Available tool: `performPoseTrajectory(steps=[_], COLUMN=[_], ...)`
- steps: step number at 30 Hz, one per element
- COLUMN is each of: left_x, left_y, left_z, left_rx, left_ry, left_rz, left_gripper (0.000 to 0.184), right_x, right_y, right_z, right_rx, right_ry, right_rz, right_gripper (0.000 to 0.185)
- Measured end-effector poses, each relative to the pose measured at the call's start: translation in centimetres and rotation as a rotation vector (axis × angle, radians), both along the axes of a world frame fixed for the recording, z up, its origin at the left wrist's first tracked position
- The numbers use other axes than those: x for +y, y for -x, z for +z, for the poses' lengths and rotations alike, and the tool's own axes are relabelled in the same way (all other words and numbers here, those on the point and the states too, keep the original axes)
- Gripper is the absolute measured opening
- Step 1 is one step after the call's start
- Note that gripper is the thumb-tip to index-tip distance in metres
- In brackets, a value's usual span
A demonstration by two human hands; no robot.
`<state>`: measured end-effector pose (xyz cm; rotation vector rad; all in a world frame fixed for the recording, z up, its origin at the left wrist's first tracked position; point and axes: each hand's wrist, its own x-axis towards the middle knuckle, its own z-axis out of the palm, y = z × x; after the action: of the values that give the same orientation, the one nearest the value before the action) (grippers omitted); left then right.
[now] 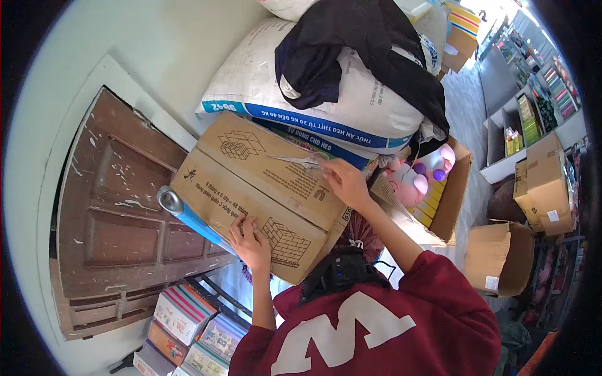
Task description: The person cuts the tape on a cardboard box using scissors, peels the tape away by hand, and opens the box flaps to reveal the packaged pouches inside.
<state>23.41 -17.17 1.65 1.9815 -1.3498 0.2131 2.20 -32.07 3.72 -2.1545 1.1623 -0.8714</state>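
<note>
A large flat-lying cardboard box (244,182) with printed drawings and lettering fills the space before me, a seam running across its top. My right hand (343,182) grips a pair of scissors (295,160) near the box's upper right; the blades point left over the cardboard and look slightly parted. Whether they touch the surface I cannot tell. On the lower part of the box, beside the printed brick-stack drawing, rests my left hand (249,241) with its fingers apart and nothing in it.
Big white feed sacks (251,69) topped by a dark garment (357,37) stand behind the box. A blue roll (194,219) lies along its left edge. To the right, an open carton (461,188) holds pink plush toys (407,185). A brown wooden door (125,200) is at left.
</note>
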Motion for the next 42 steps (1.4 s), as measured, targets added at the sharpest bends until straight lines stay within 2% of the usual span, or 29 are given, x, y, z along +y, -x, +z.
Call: performPoseTrajectory(steps=[1,4,7,8,14,20,26,29,32,35,38,42], left_x=[-0.1,-0.5,-0.3,-0.3,-0.2,-0.2,-0.2,-0.1,-0.1,-0.1,-0.1,0.0], left_y=[0.1,0.3,0.2,0.1,0.0,0.0,-0.1,-0.1,-0.1,-0.2,-0.1,-0.1], left_z=[0.2,0.8,0.5,0.5,0.5,0.7,0.4,0.5,0.6,0.4,0.8,0.8], left_rx=[-0.012,-0.016,0.004,0.008,0.027,0.031,0.030,0.042,0.044,0.048,0.059,0.071], left_ry=[0.009,0.001,-0.025,-0.029,-0.016,-0.016,-0.001,-0.001,-0.005,0.002,0.000,0.011], left_rz=[0.000,-0.001,0.014,0.016,0.010,0.018,0.017,0.018,0.019,0.019,0.028,0.024], left_gripper=[0.022,0.017,0.018,0.019,0.017,0.017,0.017,0.017,0.017,0.017,0.017,0.017], right_x=[0.3,2.7,4.3,4.4,4.0,4.5,4.3,4.9,5.0,4.3,3.7,3.1], right_y=[0.5,0.5,-1.7,-2.5,-4.8,-6.1,-6.5,-6.9,-6.9,-6.7,-6.2,-6.0], right_z=[-0.2,-1.5,-0.9,-1.1,-0.1,0.7,-0.2,-0.8,-0.3,0.5,-1.6,-1.3], right_rx=[0.013,0.065,0.114,0.034,0.140,0.245,0.231,0.170,0.174,0.123,-0.156,-0.266], right_ry=[-0.179,-0.130,-0.067,-0.067,-0.247,-0.260,-0.239,-0.118,-0.220,-0.428,-0.581,-0.869], right_rz=[0.037,0.189,0.149,0.124,0.121,0.060,0.064,0.035,0.018,0.044,0.084,0.093], right_gripper=[0.027,0.027,0.032,0.033,0.037,0.032,0.020,0.016,0.016,0.018,0.021,0.020])
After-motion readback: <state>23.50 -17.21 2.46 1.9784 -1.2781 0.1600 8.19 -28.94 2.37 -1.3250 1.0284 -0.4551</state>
